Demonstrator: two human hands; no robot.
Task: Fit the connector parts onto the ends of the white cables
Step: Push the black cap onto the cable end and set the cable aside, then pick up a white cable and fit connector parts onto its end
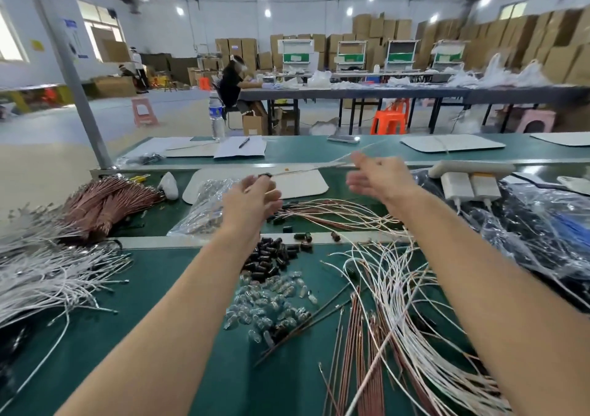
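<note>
A white cable [303,169] hangs taut in the air between the two hands, above the green counter [143,304]. The left hand [252,198] pinches a black connector [265,176] at the cable's end. The right hand [373,173] is blurred at the cable's far part, so I cannot tell whether it grips. Beneath lie spare connectors [271,256], clear parts [268,304] and loose cables [392,288].

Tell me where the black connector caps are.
Head view: the black connector caps lie at centre on the green mat, just right of the left forearm, with the clear parts piled nearer the person.
</note>
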